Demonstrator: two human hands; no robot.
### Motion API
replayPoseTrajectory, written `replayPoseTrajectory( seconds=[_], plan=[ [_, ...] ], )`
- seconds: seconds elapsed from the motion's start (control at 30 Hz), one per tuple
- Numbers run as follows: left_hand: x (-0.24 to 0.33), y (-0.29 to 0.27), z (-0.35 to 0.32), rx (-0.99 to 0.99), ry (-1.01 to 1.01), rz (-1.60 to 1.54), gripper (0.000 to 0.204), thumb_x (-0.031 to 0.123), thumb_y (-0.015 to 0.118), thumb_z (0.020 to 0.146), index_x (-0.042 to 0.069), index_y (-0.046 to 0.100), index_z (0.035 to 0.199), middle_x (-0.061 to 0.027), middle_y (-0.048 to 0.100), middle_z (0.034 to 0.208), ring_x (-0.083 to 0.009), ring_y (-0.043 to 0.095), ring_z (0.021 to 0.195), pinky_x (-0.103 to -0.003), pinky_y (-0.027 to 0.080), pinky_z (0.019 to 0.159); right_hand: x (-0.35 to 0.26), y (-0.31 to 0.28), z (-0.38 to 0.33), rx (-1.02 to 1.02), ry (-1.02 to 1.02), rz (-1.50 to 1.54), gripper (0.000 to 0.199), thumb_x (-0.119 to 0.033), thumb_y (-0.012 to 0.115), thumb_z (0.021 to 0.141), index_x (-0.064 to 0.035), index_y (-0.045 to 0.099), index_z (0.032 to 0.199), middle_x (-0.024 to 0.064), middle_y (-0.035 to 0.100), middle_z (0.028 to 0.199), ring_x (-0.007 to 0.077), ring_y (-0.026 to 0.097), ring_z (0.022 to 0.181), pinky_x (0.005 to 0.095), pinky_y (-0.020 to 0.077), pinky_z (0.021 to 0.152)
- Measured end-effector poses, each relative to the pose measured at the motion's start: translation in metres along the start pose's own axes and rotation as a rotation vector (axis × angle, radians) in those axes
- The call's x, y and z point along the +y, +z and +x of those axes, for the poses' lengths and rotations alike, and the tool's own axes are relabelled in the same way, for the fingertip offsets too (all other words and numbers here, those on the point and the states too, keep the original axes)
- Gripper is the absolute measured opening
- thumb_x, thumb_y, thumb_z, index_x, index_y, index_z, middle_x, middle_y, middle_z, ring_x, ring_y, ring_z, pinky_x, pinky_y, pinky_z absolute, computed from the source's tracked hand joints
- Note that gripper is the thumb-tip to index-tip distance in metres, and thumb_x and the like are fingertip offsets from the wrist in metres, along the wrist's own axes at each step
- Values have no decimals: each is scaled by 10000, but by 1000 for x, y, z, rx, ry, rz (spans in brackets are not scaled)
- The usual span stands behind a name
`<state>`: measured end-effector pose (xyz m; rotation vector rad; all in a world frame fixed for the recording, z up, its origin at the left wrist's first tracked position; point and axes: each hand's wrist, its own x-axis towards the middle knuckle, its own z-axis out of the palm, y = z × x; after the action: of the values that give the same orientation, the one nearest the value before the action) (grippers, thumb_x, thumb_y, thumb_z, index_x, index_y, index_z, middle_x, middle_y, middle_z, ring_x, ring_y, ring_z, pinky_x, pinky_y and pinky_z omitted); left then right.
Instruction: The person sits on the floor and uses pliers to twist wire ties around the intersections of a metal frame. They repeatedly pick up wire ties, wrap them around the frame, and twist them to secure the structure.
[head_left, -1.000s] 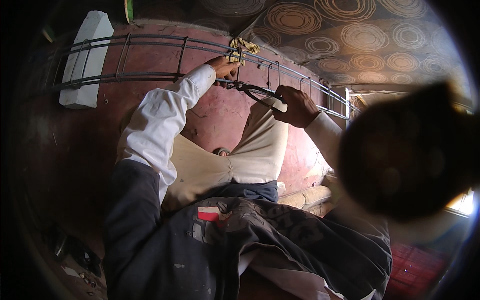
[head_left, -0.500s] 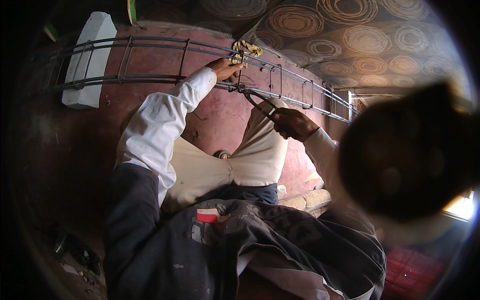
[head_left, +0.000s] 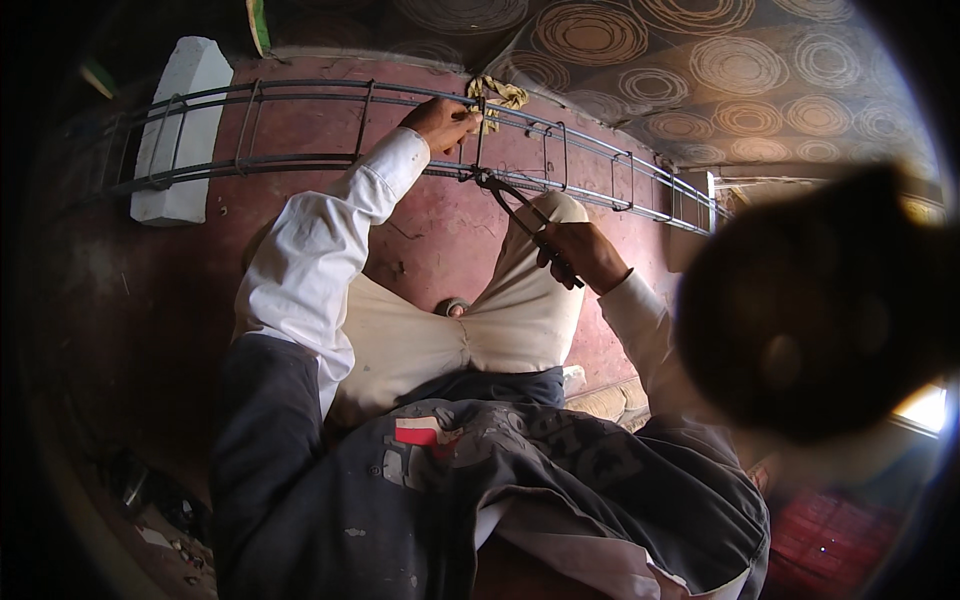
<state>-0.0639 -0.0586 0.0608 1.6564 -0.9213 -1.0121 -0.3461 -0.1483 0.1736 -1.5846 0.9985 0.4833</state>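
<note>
A long cage of steel reinforcing bars [head_left: 300, 158] with square stirrups stretches across in front of me. At its middle, my left hand [head_left: 440, 124] has its fingers closed at a stirrup [head_left: 481, 140], beside the upper bars. My right hand [head_left: 585, 253] grips the handles of dark pincers [head_left: 518, 208]. The pincers' jaws meet the lower bar at the foot of that same stirrup; any wire between them is too small to make out. Behind the stirrup lies a crumpled yellow cloth [head_left: 500, 92].
A white block [head_left: 180, 135] supports the cage at the left, and another pale block [head_left: 690, 225] stands under its right end. My bent legs [head_left: 410, 340] are close to the cage on the reddish floor [head_left: 290, 125]. A large dark blurred shape [head_left: 810, 310] covers the right side.
My left hand has shifted up slightly, its fingers drawn from between the bars to the stirrup. My right hand has moved a little left and the pincers have turned, with their jaws at the same joint.
</note>
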Motion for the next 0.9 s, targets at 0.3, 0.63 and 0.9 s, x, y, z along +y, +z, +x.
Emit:
replayPoseTrajectory(
  seconds=[0.3,0.63,0.9],
  plan=[
    [6,10,-46,-306,-300,47,342,300,589,930,-25,655,1011,-120,692,867,-175,675,619,-306,513,469,6,0,1,-285,36,605,375,-263,477,1013,38,530,1232,95,630,926,148,603,665,245,490,514],
    [-60,102,-67,-128,-198,-476,429,275,670,893,98,558,1267,-73,662,1108,-157,600,1055,-303,474,838,23,12,0,-316,-11,717,332,-192,489,997,45,526,1228,155,652,1087,192,643,848,308,533,720],
    [-75,109,-55,-161,-312,-451,198,282,625,905,103,689,960,-6,694,858,-157,648,776,-290,493,722,38,24,8,-250,-55,755,367,-198,513,986,32,498,1272,154,671,1083,194,656,908,285,518,731]
  ],
)
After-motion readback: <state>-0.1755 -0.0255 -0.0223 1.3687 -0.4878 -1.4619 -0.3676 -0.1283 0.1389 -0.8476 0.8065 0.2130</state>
